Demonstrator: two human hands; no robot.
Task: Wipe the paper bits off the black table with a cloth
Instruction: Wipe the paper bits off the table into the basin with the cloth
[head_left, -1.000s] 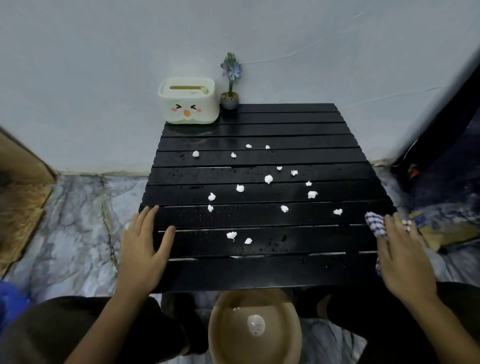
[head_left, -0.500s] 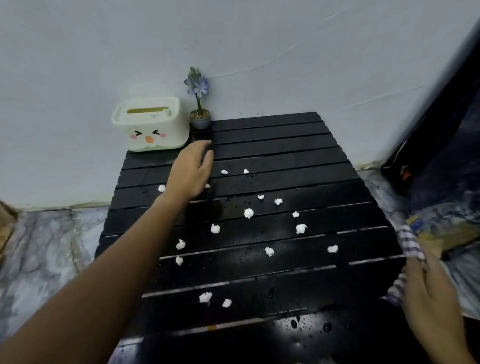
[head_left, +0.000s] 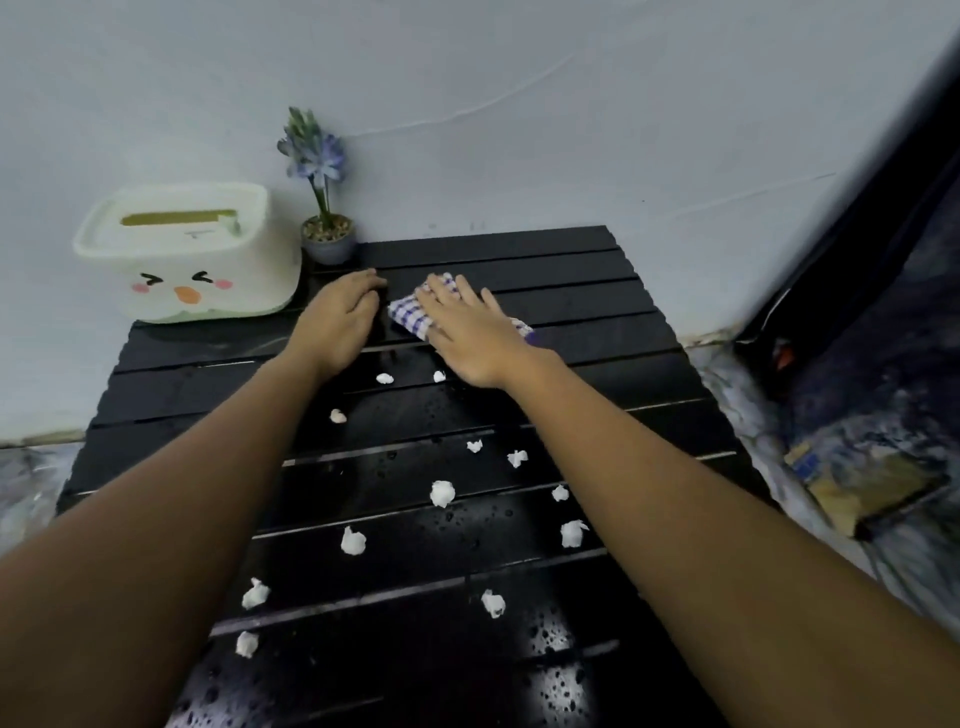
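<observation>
Pressing flat-fingered with the right hand (head_left: 470, 338) on the checked cloth (head_left: 413, 314) at the black table (head_left: 597, 322) far end (left hand (head_left: 337, 317) loosely curled, holding nothing), risked dragging paper bits (head_left: 441, 492) into wet slat gaps.

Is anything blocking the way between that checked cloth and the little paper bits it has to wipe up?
Nothing visible does. The right hand presses the checked cloth flat at the far end of the black table. The paper bits lie nearer the person on bare slats. The left hand rests beside the cloth, not in its path.
</observation>
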